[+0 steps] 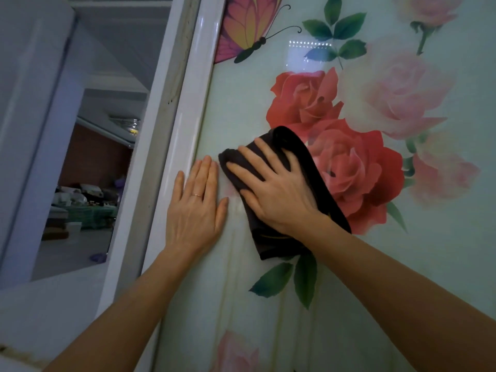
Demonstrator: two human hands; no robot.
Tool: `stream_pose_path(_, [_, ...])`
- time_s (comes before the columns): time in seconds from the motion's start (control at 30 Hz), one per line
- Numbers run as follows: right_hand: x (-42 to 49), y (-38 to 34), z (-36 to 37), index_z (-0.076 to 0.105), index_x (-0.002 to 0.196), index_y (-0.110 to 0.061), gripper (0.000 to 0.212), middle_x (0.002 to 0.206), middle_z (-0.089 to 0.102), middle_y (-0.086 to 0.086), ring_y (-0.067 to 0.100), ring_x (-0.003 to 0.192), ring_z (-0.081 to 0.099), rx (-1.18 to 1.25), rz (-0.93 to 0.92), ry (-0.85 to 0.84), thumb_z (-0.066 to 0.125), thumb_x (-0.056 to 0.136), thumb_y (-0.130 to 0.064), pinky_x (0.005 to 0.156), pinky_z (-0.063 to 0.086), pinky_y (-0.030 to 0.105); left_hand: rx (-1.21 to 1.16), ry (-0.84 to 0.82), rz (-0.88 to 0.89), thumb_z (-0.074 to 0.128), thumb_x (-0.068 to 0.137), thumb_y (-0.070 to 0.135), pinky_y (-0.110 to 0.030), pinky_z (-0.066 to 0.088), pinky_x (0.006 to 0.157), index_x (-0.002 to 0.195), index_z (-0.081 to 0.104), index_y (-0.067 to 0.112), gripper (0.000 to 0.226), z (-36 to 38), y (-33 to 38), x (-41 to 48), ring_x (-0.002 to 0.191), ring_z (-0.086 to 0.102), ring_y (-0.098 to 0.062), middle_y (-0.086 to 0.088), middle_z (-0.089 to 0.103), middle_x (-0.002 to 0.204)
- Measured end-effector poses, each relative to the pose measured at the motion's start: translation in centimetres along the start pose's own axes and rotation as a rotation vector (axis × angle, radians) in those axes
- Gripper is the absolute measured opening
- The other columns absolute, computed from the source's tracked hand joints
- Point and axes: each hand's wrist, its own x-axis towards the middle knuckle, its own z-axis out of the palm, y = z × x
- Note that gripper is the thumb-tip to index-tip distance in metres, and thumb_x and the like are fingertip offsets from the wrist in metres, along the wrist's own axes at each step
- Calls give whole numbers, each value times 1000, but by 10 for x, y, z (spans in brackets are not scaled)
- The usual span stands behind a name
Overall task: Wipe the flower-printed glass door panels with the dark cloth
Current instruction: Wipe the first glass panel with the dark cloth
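Glass door panel, dark cloth against it

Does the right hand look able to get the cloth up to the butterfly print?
Probably yes: the right hand presses the dark cloth flat on the glass panel, nothing blocks the way to the butterfly print above, and the left hand rests aside.

Off to the left, a gap opens onto a dim room: a reddish-brown wall at the back, a green-covered surface below it, heaped with pale bundles. A white tub sits in front. Down on the pale floor, something small and purple, possibly a slipper. Up high, a glass jar.
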Motion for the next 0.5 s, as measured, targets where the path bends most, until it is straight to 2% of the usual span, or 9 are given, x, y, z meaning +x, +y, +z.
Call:
stream_pose_path(0.1, [23,-10,7,58,143,-28,50,154,49,7,34,146,38,15,89,19,39,98,-40,110,22,52,-20,21,-31,28,104,37,-50,13,125,157,23,0,64,-3,-5,-5,153,18,-28,-17,20,165])
stream_pose_path(0.23, [39,-29,17,65,135,-27,47,149,54,10,40,142,43,55,131,65,44,94,-35,108,22,51,-209,107,-94,39,94,12,-54,23,122,156,20,-4,67,-7,-5,-7,152,21,-33,-23,20,163])
stream_pose_path(0.3, [37,-33,16,68,132,-28,44,147,56,11,41,141,44,83,101,77,45,94,-32,107,23,51,-293,108,-115,35,86,3,-55,26,121,156,19,-5,72,-9,-8,-9,152,21,-33,-23,20,163])
stream_pose_path(0.37, [26,-42,17,69,130,-27,44,147,56,11,41,142,44,126,38,73,44,94,-31,106,24,51,-387,122,-143,27,83,3,-51,25,122,155,22,-5,73,-11,-11,-10,152,22,-30,-22,21,163])
stream_pose_path(0.5, [-7,-61,21,70,128,-25,37,147,56,10,38,143,43,206,-85,46,50,96,-28,105,29,51,-485,170,-158,27,93,5,-52,28,120,153,31,-4,61,-10,-12,-10,149,30,-28,-18,31,160])
